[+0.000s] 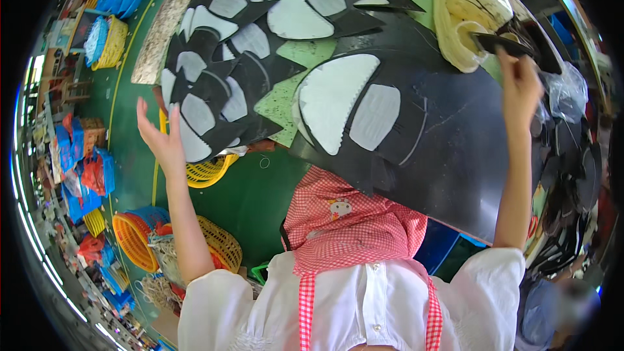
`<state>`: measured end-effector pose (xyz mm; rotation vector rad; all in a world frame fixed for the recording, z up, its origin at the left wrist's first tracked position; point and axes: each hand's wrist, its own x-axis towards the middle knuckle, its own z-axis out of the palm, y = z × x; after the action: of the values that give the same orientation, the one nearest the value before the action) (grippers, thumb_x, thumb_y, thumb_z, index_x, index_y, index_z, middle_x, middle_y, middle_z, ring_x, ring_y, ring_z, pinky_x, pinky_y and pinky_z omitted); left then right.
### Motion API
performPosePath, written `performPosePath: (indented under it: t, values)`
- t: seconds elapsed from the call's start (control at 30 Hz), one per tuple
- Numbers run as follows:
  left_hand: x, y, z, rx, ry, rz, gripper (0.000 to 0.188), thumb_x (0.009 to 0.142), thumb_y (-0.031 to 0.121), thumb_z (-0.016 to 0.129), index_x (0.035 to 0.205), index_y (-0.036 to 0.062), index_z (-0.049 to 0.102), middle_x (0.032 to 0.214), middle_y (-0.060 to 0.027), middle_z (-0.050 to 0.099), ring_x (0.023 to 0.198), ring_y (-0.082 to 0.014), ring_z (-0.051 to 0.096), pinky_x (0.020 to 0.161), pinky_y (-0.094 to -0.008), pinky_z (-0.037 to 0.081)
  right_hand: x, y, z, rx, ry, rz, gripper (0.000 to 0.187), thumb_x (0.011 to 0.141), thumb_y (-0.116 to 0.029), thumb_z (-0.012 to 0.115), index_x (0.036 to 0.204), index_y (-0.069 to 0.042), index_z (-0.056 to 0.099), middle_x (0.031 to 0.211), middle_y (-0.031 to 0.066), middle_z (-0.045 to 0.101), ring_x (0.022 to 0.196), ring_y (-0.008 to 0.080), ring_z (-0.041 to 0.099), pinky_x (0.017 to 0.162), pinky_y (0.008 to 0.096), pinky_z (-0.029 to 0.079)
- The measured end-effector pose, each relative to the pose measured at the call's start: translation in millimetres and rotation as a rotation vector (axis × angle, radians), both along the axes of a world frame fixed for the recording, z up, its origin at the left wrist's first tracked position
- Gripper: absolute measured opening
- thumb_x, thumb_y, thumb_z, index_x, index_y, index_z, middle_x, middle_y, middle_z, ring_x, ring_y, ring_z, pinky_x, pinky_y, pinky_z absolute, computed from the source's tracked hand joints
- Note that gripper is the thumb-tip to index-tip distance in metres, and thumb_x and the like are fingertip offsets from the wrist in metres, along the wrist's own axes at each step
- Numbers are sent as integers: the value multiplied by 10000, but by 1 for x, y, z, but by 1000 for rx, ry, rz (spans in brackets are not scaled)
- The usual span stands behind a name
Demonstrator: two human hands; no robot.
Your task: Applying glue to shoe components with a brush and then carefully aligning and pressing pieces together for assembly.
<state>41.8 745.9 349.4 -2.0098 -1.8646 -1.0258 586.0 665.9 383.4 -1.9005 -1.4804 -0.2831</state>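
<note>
My left hand (pixel 164 138) is open, thumb and fingers apart, at the left edge of a spread of black cut pieces (pixel 259 73) with white patches. Whether it touches the nearest piece, I cannot tell. At the far right, my right hand (pixel 520 84) is closed on a dark, long, flat brush-like tool (pixel 499 44). That tool is over the mouth of a yellowish, crusted container (pixel 465 45). Between my hands, a white panel (pixel 338 101) with a toothed edge and a black piece with a grey-white patch (pixel 376 117) lie on the dark work surface (pixel 461 149).
A clear plastic bag (pixel 567 94) and stacked dark pieces (pixel 578 169) sit on the right. Yellow baskets (pixel 211 172) and an orange basket (pixel 134 240) stand below the table on the left. Another person (pixel 559 315) is at the lower right.
</note>
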Motion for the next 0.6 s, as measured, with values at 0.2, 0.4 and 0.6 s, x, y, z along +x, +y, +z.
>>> performPosePath:
  t: [0.2, 0.4, 0.6]
  values:
    - [171, -5, 28, -342, -163, -671, 330, 849, 200, 646, 1156, 86, 608, 1105, -97, 566, 1073, -271, 497, 956, -364, 368, 23, -13, -2, 57, 749, 21, 193, 865, -169, 639, 712, -85, 557, 561, -39, 453, 463, 41, 328, 438, 224, 228]
    - [204, -14, -2, -303, 69, -746, 506, 821, 295, 670, 1255, 87, 517, 1109, -109, 527, 1046, -289, 472, 905, -407, 353, -99, -12, -2, -274, 725, 382, 151, 827, -129, 696, 896, -30, 605, 626, -2, 487, 521, 70, 442, 465, 229, 344]
    - [205, -15, -2, -308, 80, -719, 513, 807, 276, 680, 1256, 97, 511, 1108, -109, 526, 1045, -288, 463, 904, -415, 347, -121, -46, 2, -248, 382, 784, 96, 777, -96, 678, 846, -62, 621, 782, 65, 630, 624, 255, 611, 541, 354, 474]
